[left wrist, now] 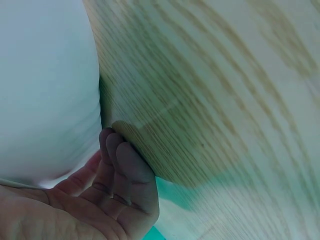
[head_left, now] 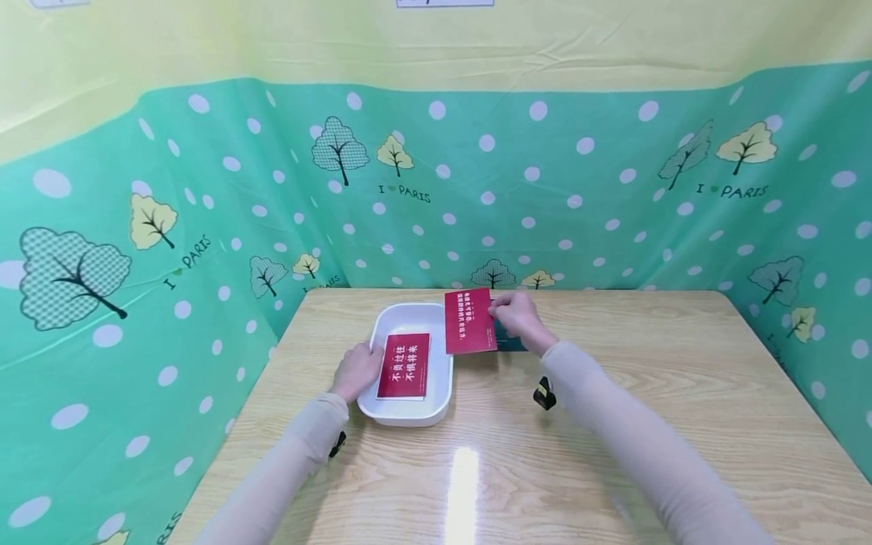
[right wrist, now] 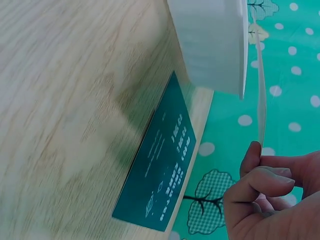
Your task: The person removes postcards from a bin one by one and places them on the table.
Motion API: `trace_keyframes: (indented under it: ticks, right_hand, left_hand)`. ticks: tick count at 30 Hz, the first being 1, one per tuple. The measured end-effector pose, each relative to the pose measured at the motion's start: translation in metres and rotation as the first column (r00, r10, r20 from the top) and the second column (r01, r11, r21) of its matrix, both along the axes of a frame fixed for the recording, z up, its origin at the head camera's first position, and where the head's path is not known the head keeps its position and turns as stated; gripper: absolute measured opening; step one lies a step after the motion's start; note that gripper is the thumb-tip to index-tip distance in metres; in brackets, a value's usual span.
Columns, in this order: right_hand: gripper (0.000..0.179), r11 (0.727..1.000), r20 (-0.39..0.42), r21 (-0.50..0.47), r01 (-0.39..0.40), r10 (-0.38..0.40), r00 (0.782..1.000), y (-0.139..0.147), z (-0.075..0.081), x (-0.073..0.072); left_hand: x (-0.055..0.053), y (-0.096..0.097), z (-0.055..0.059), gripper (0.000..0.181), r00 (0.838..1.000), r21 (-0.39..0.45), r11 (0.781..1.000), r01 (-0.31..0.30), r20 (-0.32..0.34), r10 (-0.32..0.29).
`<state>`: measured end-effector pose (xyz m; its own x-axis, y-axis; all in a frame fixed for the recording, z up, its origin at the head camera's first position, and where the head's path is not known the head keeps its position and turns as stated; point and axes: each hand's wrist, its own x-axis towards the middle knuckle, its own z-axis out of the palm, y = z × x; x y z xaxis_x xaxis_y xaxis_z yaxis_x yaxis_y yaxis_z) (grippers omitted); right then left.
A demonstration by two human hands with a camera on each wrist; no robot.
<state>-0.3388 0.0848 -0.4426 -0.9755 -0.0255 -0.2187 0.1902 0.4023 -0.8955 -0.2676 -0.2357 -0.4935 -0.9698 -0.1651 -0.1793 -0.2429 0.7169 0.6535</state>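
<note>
We note two bare hands at work over a pale wood-grain tabletop (head_left: 654, 393). The left hand (head_left: 357, 372) grips the left side of a white rectangular tray with rounded corners (head_left: 440, 382); in the left wrist view we see its fingers (left wrist: 135, 165) bent and close together against the outer wall, while the thumb is hidden there. Inside the tray we record a flat red card with two lines of white characters (head_left: 403, 366), a white edge showing along its near side.

The right hand (head_left: 519, 316) pinches the right edge of a second red card, also printed in white (head_left: 470, 322), between thumb and fingers. We find this card raised off the table, its left edge overlapping the tray's far right corner in the head view; the right wrist view shows it nearly edge-on. Below, a dark teal rectangular card with pale print (right wrist: 155, 165) lies flat on the tabletop, partly covered from the head camera by the held card and the right hand. Behind the table we observe a green, white-dotted curtain with printed trees (head_left: 443, 227).
</note>
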Motion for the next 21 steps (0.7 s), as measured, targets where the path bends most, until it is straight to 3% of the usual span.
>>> trace_keyframes:
  ticks: [13,21]
  right_hand:
    - [0.027,1.000,-0.009,-0.016,0.017,-0.017,1.000,0.025,-0.007,-0.003]
    - [0.027,1.000,0.006,0.003,0.030,-0.030,1.000,0.038,-0.014,-0.005]
  left_hand:
    - [0.001,0.001,0.002,0.055,1.000,-0.010,1.000,0.001,-0.010,-0.002]
    - [-0.001,-0.001,-0.001,0.055,1.000,0.032,0.999,-0.005,0.007,0.005]
